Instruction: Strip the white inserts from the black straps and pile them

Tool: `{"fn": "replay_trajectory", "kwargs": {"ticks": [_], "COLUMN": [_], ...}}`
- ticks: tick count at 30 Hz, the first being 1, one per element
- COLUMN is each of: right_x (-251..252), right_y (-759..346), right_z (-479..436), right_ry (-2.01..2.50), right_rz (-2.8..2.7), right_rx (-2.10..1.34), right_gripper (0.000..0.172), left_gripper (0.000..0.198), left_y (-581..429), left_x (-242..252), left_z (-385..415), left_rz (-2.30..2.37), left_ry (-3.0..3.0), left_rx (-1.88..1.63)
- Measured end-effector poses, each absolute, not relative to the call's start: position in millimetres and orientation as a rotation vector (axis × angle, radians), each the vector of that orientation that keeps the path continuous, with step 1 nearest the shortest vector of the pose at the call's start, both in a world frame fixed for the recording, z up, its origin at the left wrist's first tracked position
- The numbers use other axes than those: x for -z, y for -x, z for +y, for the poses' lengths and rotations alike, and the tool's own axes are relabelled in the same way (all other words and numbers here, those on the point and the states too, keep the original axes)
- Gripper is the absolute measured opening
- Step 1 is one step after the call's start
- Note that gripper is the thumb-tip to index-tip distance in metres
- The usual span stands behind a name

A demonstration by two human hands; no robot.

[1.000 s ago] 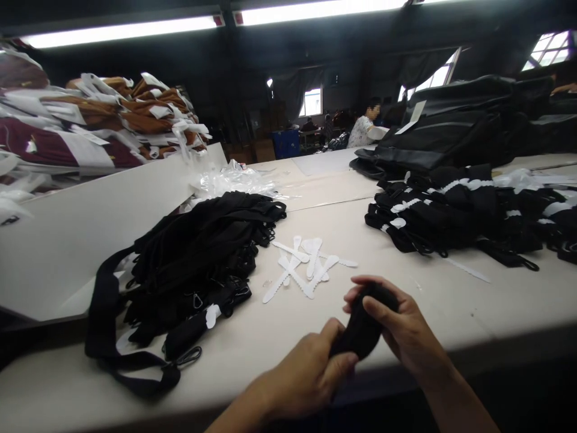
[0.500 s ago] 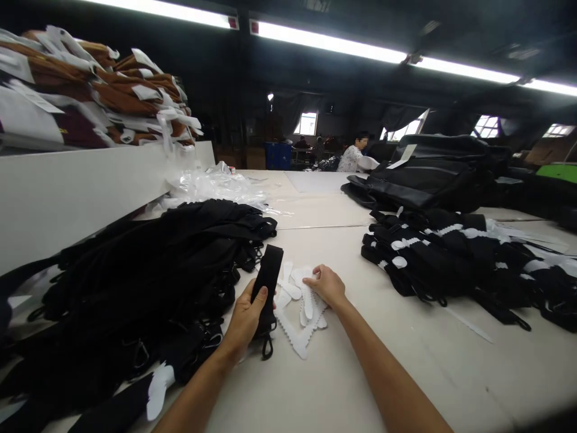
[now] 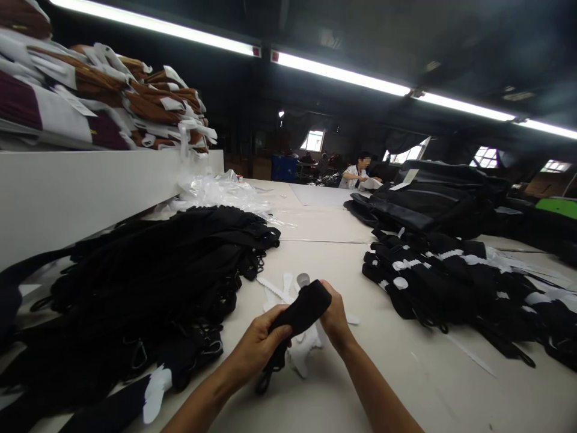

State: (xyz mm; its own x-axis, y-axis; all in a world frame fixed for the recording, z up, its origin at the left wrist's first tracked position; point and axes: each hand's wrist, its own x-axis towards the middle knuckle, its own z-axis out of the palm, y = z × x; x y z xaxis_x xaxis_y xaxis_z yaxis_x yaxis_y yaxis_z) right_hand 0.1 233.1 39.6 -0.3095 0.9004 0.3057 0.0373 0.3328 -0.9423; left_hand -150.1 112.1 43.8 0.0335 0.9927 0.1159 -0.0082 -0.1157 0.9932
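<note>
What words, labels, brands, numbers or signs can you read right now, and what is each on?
No text can be read.
White tag on the rear-right black pile: too small and blurred.
White label on the maroon bundle: too blurred.
Folded black strap and white strips: no lettering visible.
</note>
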Motion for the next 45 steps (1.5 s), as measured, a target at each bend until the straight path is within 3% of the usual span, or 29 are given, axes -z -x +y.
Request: {"fn": "replay_trajectory", "kwargs": {"ticks": [5, 11, 15, 26, 28, 32, 36, 40, 43, 45], "right_x": [-45.6, -55.4, -49.2, -49.0, -48.3, -49.7, -49.1, -45.2, -44.8, -45.5], "right_y": [2.1, -1.7, -0.4, 1.7, 1.6, -0.1, -2.5, -1.1, 0.0, -0.2], "right_z": [202.7, 195.1, 195.2, 188.1, 185.9, 184.2, 186.3, 186.4, 185.5, 185.2], "right_ry": [0.648, 0.548, 0.738, 0.695, 0.712, 0.594, 0.485, 0.581, 0.615, 0.579], "right_rz": [-1.661, -1.649, -1.723, -1.69, -1.729, -1.843, -1.9, -2.091, -2.106, -2.079], "right_rx": [-1.505, -1.708, -1.554, -1.516, -1.473, -1.576, -1.689, -1.224, -0.744, -0.647], "right_gripper": [0.045, 0.034, 0.036, 0.04, 0.034, 0.027, 0.038, 0.015, 0.019, 0.015], "left_gripper": [0.068, 0.036, 0.038, 0.036, 0.031, 0.023, 0.024, 0.026, 0.026, 0.029], "left_y": [144.4, 158.5, 161.7, 161.4, 162.3, 162.6, 167.3, 169.3, 165.7, 163.3], "left_x": [-45.6, -52.0, -51.9, -54.1, -50.0, -39.7, -37.2, -41.0, -43.5, -44.3], "left_z": [109.1, 109.8, 109.8, 112.3, 113.6, 115.2, 117.5, 116.5, 112.8, 110.6], "left_rz": [1.06, 1.065, 1.126, 1.291, 1.344, 1.405, 1.438, 1.408, 1.399, 1.392], "left_ry": [-1.213, -1.18, -1.164, -1.122, -1.17, -1.302, -1.394, -1.502, -1.57, -1.595], "left_rx": [-1.313, -1.449, -1.468, -1.448, -1.461, -1.429, -1.382, -1.268, -1.184, -1.15]}}
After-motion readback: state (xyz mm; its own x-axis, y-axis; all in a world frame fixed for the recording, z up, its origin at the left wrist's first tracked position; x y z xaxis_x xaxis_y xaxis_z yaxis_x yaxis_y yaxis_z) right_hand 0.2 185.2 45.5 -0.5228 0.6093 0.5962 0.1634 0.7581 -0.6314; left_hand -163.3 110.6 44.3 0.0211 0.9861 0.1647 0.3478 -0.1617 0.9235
